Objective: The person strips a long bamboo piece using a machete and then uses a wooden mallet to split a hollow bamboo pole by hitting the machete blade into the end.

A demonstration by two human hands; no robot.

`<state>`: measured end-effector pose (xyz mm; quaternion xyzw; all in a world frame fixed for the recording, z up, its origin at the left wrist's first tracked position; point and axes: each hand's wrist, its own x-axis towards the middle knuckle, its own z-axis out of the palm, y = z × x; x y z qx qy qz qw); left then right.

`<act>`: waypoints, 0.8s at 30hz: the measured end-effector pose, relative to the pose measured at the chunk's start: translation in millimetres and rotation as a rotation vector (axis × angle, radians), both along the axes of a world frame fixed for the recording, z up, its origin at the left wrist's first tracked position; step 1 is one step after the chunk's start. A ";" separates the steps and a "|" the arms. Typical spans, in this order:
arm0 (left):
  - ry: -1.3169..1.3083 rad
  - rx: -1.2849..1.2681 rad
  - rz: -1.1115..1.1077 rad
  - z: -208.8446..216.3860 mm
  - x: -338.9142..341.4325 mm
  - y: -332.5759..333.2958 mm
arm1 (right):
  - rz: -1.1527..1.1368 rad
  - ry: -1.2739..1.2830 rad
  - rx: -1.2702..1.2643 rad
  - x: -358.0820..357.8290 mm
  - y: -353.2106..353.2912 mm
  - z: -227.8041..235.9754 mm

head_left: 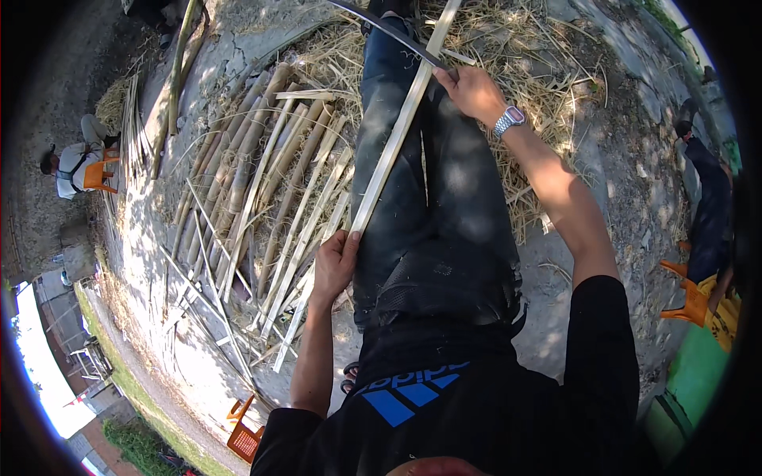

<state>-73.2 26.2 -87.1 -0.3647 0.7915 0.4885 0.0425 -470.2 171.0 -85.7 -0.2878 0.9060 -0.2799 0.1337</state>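
Note:
A long pale bamboo strip [394,147] lies slantwise over my dark trouser legs. My left hand [335,268] is closed round its near end, thumb on top. My right hand [474,94], with a watch [509,120] on its wrist, is closed on a long knife; its handle is hidden in my fingers. The narrow, slightly curved blade [389,30] points to the far left and crosses the strip beyond my knees. Whether the edge is cutting into the strip cannot be made out.
Left of my legs lie several bamboo poles [252,139] and split strips [298,238]. Shavings [548,87] cover the ground ahead and right. A person on an orange chair [98,172] sits far left; another sits by an orange chair [689,297] at right. One more orange chair [245,436] stands lower left.

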 end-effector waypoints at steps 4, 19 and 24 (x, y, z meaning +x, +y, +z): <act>0.008 -0.050 -0.011 -5.2 2.8 1.8 | 0.029 0.122 0.001 2.0 -9.5 0.6; 0.077 0.314 0.029 -42.8 95.9 -22.8 | -0.086 0.337 -0.155 -1.1 3.6 -12.6; 0.125 0.493 0.066 -60.3 100.7 -20.9 | 0.145 0.089 -0.140 79.6 -8.3 8.9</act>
